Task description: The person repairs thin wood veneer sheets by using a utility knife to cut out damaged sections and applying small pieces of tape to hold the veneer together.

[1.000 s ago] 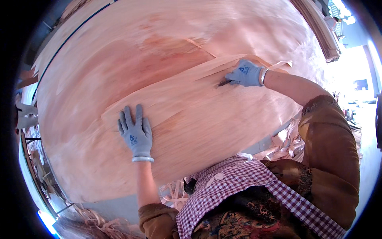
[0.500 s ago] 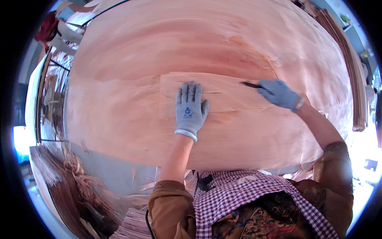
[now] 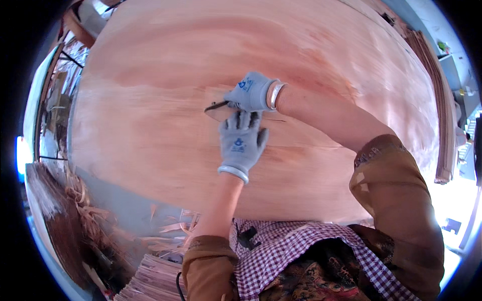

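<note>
A large pinkish wood veneer sheet covers the work surface before me. On it lies a smaller, paler veneer piece with thin dark splits, its edges hard to make out. My left hand, in a grey glove, presses flat on this piece with fingers outstretched. Just beyond its fingertips, my right hand wears a matching glove and is closed around a dark, slim knife. The blade points left, its tip at or just above the veneer; contact cannot be told. The knife's handle is hidden in my fist.
Stacked veneer stands at the lower left, beside curled wood scraps. Another bundle of veneer strips lies by my left elbow. A long stack of sheets runs along the right edge.
My right hand has swung left with the knife, from the right part of the veneer piece to just beyond my left fingertips. The left hand stays pressed flat.
</note>
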Tool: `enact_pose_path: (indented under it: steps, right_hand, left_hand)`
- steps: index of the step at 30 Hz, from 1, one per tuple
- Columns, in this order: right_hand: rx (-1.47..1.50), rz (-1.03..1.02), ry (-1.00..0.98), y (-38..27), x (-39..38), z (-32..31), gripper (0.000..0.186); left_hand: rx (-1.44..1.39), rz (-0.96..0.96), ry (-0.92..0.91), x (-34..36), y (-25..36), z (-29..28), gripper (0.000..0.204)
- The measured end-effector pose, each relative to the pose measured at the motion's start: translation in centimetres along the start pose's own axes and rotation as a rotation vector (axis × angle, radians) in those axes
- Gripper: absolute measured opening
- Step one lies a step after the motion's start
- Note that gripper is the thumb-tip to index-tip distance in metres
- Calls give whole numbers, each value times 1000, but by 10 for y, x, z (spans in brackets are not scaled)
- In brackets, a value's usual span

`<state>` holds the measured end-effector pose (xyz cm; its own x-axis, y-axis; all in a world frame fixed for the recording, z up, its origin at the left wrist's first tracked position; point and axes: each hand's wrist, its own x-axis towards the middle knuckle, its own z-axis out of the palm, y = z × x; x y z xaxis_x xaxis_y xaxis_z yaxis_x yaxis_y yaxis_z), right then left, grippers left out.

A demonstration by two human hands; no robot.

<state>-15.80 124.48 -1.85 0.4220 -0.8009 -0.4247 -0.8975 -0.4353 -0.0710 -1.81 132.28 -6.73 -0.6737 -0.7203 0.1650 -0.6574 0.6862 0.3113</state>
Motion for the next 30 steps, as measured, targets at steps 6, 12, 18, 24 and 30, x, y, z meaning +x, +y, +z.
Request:
enact_pose_path:
  steps: [6, 12, 18, 24, 30]
  right_hand:
    - [-12, 172, -44, 33, -68, 21, 26]
    - [79, 449, -197, 54, -147, 35, 28]
    - [-228, 285, -127, 64, -143, 12, 23]
    - [178, 371, 232, 37, -185, -2, 20]
    - [750, 571, 452, 35, -257, 33, 15]
  left_hand:
    - [88, 32, 49, 0, 2, -1, 51]
    - [136, 55, 79, 0, 5, -3, 50]
    - [189, 68, 56, 0, 10, -4, 50]
    - [193, 65, 55, -1, 8, 0, 50]
    - [217, 63, 11, -2, 10, -1, 52]
